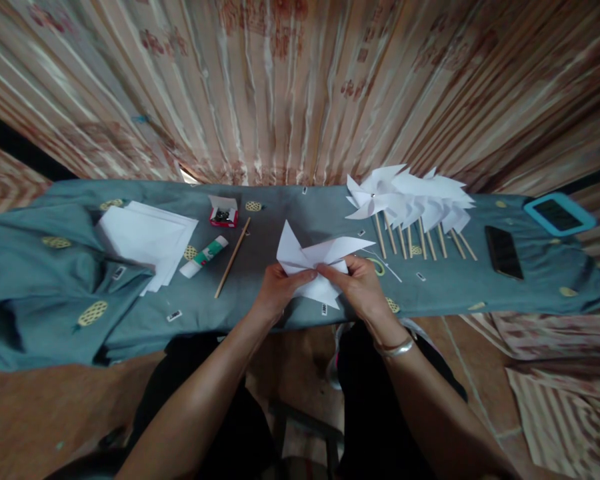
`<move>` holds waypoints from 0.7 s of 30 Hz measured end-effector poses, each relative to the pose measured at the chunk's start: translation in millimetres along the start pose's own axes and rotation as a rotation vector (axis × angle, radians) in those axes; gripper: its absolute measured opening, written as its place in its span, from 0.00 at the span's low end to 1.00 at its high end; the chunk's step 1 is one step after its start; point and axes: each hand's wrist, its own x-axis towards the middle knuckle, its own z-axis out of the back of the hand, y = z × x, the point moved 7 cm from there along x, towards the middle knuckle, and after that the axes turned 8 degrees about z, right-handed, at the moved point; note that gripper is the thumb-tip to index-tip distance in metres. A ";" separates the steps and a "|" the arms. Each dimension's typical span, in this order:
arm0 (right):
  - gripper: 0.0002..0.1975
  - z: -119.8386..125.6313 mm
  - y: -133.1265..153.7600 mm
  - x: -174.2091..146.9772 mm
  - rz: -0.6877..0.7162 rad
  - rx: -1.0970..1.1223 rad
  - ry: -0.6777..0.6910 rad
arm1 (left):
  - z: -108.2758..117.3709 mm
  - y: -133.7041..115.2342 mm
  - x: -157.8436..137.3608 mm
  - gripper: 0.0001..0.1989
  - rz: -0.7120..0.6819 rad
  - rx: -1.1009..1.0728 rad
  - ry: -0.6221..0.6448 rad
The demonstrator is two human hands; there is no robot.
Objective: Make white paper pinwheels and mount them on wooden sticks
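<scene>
Between my hands is a white paper pinwheel (310,257), its pointed blades spreading outward. My left hand (280,287) grips its left side, the thumb pressing near the centre. My right hand (357,283) pinches it from the right, thumb also at the centre; the fingers behind the paper are hidden. Beyond my right hand lie scissors (379,267) with a yellow-green handle, partly covered. To the left rest a thin wooden stick (233,259), a green and white glue stick (204,257) and a small open red box (223,213) of dark pins or tacks.
A stack of white paper sheets (147,240) lies on the left of the cloth-covered table (260,313). Several finished pinwheels on sticks (410,200) overlap at the right. Farther right are a dark phone (503,252) and a blue-framed tablet (560,213). Curtains (280,93) hang behind.
</scene>
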 end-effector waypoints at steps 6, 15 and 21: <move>0.18 -0.2 2.5 1.0 -0.013 -0.011 0.003 | 0.7 0.0 -0.9 0.17 0.011 0.005 -0.003; 0.18 -0.6 5.4 2.2 0.083 -0.015 0.072 | 3.7 -2.8 0.6 0.16 -0.011 -0.021 -0.054; 0.18 31.3 15.5 6.1 0.282 -0.059 -0.105 | 11.6 -16.0 5.6 0.18 0.000 -0.115 -0.091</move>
